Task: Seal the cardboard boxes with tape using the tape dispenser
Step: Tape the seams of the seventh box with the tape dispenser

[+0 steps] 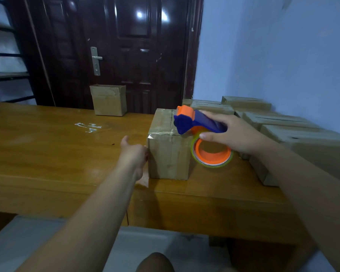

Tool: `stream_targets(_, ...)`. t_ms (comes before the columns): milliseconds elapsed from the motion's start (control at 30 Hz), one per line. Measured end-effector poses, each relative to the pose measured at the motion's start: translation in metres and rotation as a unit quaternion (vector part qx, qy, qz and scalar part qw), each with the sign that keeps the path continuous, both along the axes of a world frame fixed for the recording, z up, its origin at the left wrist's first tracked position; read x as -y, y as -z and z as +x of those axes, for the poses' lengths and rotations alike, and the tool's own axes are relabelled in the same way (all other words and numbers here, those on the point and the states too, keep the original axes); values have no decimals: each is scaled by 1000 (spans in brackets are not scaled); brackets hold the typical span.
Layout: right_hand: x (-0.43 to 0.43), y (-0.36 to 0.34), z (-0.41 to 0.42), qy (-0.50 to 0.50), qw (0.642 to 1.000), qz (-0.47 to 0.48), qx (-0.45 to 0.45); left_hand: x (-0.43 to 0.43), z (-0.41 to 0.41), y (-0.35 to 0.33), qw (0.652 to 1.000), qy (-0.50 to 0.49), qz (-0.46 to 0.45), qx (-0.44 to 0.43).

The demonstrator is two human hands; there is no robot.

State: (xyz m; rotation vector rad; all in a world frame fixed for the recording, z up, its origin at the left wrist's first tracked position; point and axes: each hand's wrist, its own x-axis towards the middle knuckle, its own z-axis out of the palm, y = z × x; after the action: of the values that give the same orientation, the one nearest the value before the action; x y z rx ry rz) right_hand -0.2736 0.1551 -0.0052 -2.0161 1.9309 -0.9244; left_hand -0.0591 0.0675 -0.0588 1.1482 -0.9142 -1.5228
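Here we gripped the dispenser (186, 120) in our right hand (234, 134) at the box's (169, 154) top edge; left hand (133, 154) touched its side, finger curl unclear.

Nothing legible shows: no text, label, brand or number. The white marks (88, 127) on the surface (37, 138), at about ten o'clock from the taped cardboard box (168, 154), look like smears rather than letters. Dark specks of print on the stacked boxes (302, 142), at three o'clock, are too blurred to make out. The tape dispenser (194, 120) carries no legible marking.
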Motion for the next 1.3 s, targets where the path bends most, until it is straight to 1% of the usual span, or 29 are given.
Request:
stream_targets(33, 1, 0, 0, 3, 1000, 2, -1, -4, -1, 6, 999, -9, -33, 33)
stream_targets(100, 1, -1, 1, 8, 1000, 7, -5, -13, -1, 14, 986, -34, -144, 75)
stream_targets(167, 1, 0, 1, 8, 1000, 7, -3, -23, -1, 18, 963, -35, -249, 91)
stream_targets(200, 1, 0, 1, 7, 1000, 6, 3, -27, -2, 21, 954, -26, -283, 93)
stream_targets(233, 1, 1, 1, 6, 1000, 5, 12, -29, -2, 24, 949, -17, -300, 92)
stream_targets(333, 0, 4, 2, 3, 999, 0, 35, -30, 3, 29, 950, 16, -297, 95)
stream_targets(367, 0, 6, 2, 2, 999, -2, 40, -29, 7, 27, 946, 30, -302, 113)
stream_targets(400, 0, 6, 2, 1, 999, -3, 45, -29, 10, 22, 936, 41, -314, 154)
stream_targets(433, 0, 7, 3, -1, 999, -5, 51, -28, 11, 15, 913, 44, -337, 226)
stream_targets(467, 0, 8, 4, -2, 998, -6, 58, -28, 11, 8, 868, 40, -374, 325)
stream_targets(500, 2, 8, 6, -5, 998, -7, 62, -26, 9, 2, 799, 27, -419, 430)
stream_targets(533, 3, 9, 9, -10, 998, -7, 67, -26, 5, -3, 723, 16, -459, 516)
stream_targets(567, 4, 11, 11, -13, 997, -7, 74, -24, 1, -6, 661, 16, -484, 572)
stream_targets(600, 4, 12, 13, -17, 997, -9, 81, -22, -2, -9, 622, 24, -494, 606)
stream_targets(633, 4, 14, 13, -19, 996, -11, 87, -17, -4, -9, 602, 34, -495, 626)
stream_targets(667, 4, 16, 14, -18, 996, -12, 90, -12, -5, -8, 596, 40, -494, 632)
stream_targets(767, 0, 18, 14, -12, 996, -17, 82, -3, 1, -11, 599, 53, -506, 618)
stream_targets(900, -7, 18, 9, -39, 993, -45, 99, 1, 5, -11, 579, 53, -534, 614)
stream_targets(967, -13, 16, 9, -40, 993, -69, 91, 3, 6, -9, 562, 49, -570, 597)
stream_targets(1067, -19, 15, 10, -34, 992, -106, 56, 7, 8, -4, 539, 36, -620, 569)
stream_targets(1200, -21, 24, 3, -15, 996, -71, -42, 13, 8, -2, 535, 31, -614, 579)
stream_targets(1233, -22, 26, 0, -14, 996, -65, -52, 14, 8, -2, 530, 29, -615, 583)
stream_targets(1267, -24, 26, -1, -16, 997, -62, -37, 15, 9, -1, 524, 28, -619, 584)
stream_targets(1300, -26, 25, -3, -18, 998, -65, -1, 15, 9, -1, 523, 28, -623, 581)
